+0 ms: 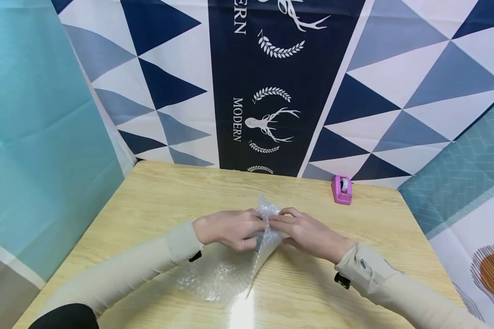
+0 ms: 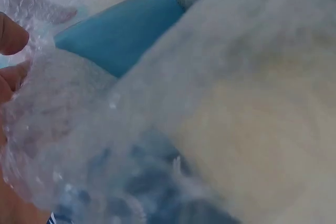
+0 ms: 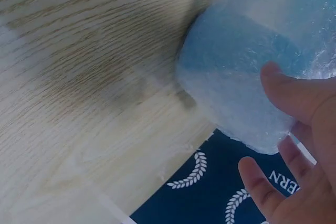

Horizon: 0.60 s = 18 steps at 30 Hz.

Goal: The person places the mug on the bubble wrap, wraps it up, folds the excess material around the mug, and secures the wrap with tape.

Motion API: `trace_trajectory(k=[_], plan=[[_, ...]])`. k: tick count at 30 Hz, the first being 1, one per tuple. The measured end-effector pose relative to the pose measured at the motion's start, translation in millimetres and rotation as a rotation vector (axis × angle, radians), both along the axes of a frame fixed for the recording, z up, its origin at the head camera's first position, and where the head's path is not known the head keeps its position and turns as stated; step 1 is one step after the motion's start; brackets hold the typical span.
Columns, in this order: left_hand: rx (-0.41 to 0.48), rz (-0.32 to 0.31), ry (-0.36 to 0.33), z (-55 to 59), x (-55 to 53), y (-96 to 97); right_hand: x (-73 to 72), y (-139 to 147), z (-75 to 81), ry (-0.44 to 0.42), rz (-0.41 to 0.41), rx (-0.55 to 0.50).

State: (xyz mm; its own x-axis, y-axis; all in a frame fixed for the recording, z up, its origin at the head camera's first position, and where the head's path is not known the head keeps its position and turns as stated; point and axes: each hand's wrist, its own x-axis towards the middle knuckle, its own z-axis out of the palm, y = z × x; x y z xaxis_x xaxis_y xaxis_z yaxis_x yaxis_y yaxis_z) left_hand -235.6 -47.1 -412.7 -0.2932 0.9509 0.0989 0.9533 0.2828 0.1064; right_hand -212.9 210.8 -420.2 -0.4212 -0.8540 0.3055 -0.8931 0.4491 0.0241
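A sheet of clear bubble wrap is partly folded round a blue, smooth-sided object, its loose part spread over the table toward the person. Most of that object is covered, and its kind cannot be made out. My left hand grips the wrap from the left with bent fingers. From the right, my right hand holds the wrapped bundle. In the right wrist view its thumb lies on the wrap, with other fingers round the bundle's edge. Both hands' fingertips are close together at the top of the bundle.
A pink tape dispenser stands near the back right of the wooden table. Patterned cloth hangs behind the table's back edge. A teal sheet hangs along the left side.
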Motion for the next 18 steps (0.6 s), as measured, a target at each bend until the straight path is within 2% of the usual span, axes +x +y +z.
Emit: trace_trajectory(k=[3, 6, 8, 11, 14, 18], plan=[[0.112, -0.029, 0.090, 6.2, -2.1, 0.9, 1.0, -0.8, 1.8, 0.036, -0.019, 0.046], [0.234, -0.007, 0.187, 17.1, -3.5, 0.7, 1.1, -5.4, 4.7, 0.057, -0.047, 0.090], [0.270, 0.008, 0.221, 24.4, -4.5, 0.7, 0.8, -8.4, 7.2, 0.054, -0.065, 0.117], [0.217, 0.007, 0.209, 26.9, -4.2, 1.0, 0.3, -11.7, 7.9, 0.042, -0.082, 0.137], [0.109, -0.010, 0.171, 21.7, -2.7, 1.9, 0.3, -13.3, 7.4, 0.026, -0.092, 0.145], [-0.008, 0.035, 0.114, 12.5, 0.6, 4.4, 0.4, -15.1, 6.0, 0.019, -0.096, 0.148]])
